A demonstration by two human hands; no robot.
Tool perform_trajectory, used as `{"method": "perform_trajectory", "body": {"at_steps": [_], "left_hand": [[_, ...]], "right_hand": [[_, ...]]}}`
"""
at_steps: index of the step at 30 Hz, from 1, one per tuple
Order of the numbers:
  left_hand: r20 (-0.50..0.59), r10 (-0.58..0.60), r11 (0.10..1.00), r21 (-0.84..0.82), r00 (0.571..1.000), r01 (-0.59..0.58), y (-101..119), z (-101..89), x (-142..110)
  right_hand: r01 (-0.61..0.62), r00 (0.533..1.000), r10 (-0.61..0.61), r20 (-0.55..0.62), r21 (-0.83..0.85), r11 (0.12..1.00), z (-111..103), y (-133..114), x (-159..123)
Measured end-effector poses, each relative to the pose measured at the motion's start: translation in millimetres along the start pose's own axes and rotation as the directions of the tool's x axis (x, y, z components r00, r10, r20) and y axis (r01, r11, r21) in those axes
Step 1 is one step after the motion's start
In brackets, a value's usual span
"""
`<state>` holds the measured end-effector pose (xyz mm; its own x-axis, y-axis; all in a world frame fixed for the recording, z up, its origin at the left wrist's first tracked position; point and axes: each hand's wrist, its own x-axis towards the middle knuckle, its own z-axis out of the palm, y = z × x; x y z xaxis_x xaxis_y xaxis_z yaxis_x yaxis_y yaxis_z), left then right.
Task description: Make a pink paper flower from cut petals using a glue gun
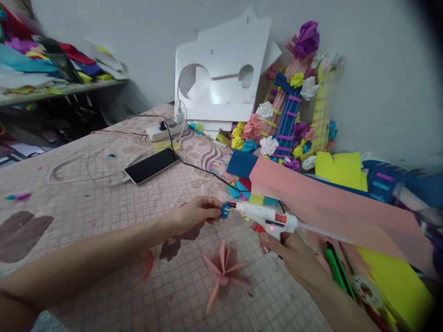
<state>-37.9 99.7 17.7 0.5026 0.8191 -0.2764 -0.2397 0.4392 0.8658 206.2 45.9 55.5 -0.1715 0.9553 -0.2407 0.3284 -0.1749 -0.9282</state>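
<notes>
My right hand [289, 249] is wrapped round the grip of a white hot glue gun [259, 213], which has a red light lit on its side. A clear glue stick [325, 232] juts from its back end. Between the thumb and fingers of my left hand [199, 212] is a small blue paper piece [226, 210]. The gun's dark nozzle points left and meets or nearly meets this piece; whether they touch I cannot tell. Below both hands, on the patterned tablecloth [124, 272], lies a pink folded paper flower [223, 276] with spread, pointed petals.
A phone [152, 166] on a white cable lies left of centre, near a power strip [166, 131]. Pink paper sheets [328, 198], a green cutter [339, 269] and yellow paper [398, 281] cover the right side. Behind, decorated paper guitars [287, 115] and a white cut-out board [221, 55] lean against the wall.
</notes>
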Motion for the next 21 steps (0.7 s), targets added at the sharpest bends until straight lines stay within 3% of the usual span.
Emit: {"method": "perform_trajectory", "body": {"at_steps": [4, 9, 15, 21], "left_hand": [[0.05, -0.025, 0.981, -0.191, 0.998, 0.034, -3, 0.9, -3], [0.066, 0.004, 0.966, -0.26, 0.998, 0.013, 0, 0.1, -7], [0.085, 0.077, 0.984, -0.165, 0.993, -0.062, 3, -0.2, -8], [-0.056, 0.208, 0.978, 0.028, 0.977, -0.207, 1, 3.1, -10]], "right_hand": [[0.001, 1.0, -0.001, 0.004, -0.01, 1.0, 4, -1, 3], [0.01, 1.0, -0.009, 0.015, -0.038, 0.999, 6, 3, 4], [-0.006, 1.0, 0.006, 0.022, -0.012, 1.0, 8, 2, 4], [-0.045, 0.997, 0.042, 0.072, 0.035, 0.998, 11, -3, 4]]}}
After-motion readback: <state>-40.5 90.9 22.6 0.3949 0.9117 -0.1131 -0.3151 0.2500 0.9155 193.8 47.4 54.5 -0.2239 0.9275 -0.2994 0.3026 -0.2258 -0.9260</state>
